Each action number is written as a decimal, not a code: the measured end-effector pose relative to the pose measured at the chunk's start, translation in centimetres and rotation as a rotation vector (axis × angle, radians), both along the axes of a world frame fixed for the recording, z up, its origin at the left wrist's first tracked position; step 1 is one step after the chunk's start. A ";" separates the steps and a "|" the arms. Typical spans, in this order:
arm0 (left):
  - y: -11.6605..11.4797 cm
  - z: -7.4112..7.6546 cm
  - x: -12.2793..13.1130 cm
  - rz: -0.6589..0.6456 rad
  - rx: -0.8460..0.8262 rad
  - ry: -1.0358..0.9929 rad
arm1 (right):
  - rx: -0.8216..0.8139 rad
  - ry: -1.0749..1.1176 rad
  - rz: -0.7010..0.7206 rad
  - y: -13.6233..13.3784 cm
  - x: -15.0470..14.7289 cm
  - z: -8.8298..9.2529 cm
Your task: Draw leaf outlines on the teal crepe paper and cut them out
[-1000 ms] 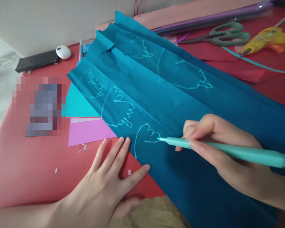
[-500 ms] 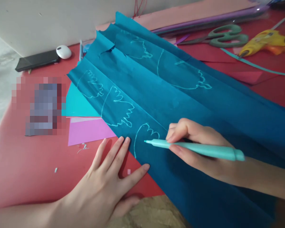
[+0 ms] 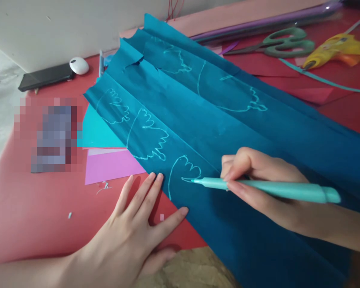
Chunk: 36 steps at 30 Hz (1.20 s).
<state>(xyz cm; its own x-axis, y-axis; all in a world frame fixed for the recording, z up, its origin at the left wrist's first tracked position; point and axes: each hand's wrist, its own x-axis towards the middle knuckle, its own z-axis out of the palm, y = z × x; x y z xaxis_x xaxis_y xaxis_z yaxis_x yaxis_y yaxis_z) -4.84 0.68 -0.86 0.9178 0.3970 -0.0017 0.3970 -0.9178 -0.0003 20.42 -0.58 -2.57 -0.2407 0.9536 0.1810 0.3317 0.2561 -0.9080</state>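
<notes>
A folded sheet of dark blue paper (image 3: 180, 108) lies slantwise over the red table, with several scalloped outlines drawn on it in pale lines. Between the fingers of my right hand (image 3: 258, 176) is a mint-green marker pen (image 3: 288, 190). Its tip touches the paper inside a partly drawn outline (image 3: 186, 166), at the end of a short curved line. My left hand (image 3: 138, 216) lies flat with spread fingers, its fingertips at the paper's lower left edge. The rest of that hand is over the table.
Green-handled scissors (image 3: 285, 42) and a yellow glue gun (image 3: 333, 50) lie at the back right, near a thin teal strip (image 3: 333, 82). A black phone-like object (image 3: 46, 77), a white oval object (image 3: 79, 65), a pixelated item (image 3: 54, 136) and purple paper (image 3: 114, 166) are at left.
My right hand has moved to the right with the marker pen, leaving a short curved line inside the outline. My left hand stays in place.
</notes>
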 end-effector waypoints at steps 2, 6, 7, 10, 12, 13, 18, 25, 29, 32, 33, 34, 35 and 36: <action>0.1 0.1 0.0 -0.014 0.000 0.016 | 0.017 -0.018 0.005 0.1 -0.2 0.1; 0.2 0.2 0.1 -0.019 0.003 0.015 | 0.033 -0.034 0.025 0.1 -0.3 0.2; 0.1 0.2 0.1 -0.019 0.003 0.013 | 0.031 -0.029 0.031 0.1 -0.3 0.2; 0.1 0.1 0.2 -0.020 0.006 0.011 | 0.018 -0.034 0.040 0.0 -0.2 0.1; 0.1 0.1 0.1 -0.018 0.011 0.005 | 0.014 -0.047 0.037 0.0 -0.2 0.0; 0.1 0.1 0.1 -0.020 0.013 0.004 | 0.013 -0.054 0.035 0.0 -0.2 0.0; 0.1 0.0 0.0 -0.027 0.022 0.006 | 0.016 -0.062 0.020 0.0 0.0 0.2; 0.0 -0.1 0.0 -0.026 0.025 0.008 | 0.005 -0.081 -0.007 -0.5 0.6 0.2; 0.0 -0.1 0.1 -0.009 0.020 -0.013 | 0.016 -0.099 -0.046 -0.9 0.9 0.2; 0.0 -0.1 0.1 0.010 0.006 -0.025 | 0.027 -0.101 -0.073 -1.2 1.2 0.2; 0.0 -0.2 0.1 0.011 0.002 -0.027 | 0.035 -0.105 -0.085 -1.4 1.3 0.2; 0.0 -0.2 0.1 0.006 0.000 -0.031 | 0.039 -0.114 -0.097 -1.6 1.4 0.3; 0.0 -0.2 0.1 -0.002 -0.002 -0.031 | 0.043 -0.123 -0.105 -1.7 1.5 0.3; 0.0 -0.2 0.1 -0.005 -0.002 -0.034 | 0.043 -0.135 -0.110 -1.9 1.6 0.3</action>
<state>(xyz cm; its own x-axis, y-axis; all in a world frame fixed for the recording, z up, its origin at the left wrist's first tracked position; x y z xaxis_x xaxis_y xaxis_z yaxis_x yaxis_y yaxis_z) -4.77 0.64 -1.09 0.9192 0.3926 0.0285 0.3924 -0.9197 0.0153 21.99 -2.44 -2.28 -0.1602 0.9675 0.1958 0.4779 0.2496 -0.8422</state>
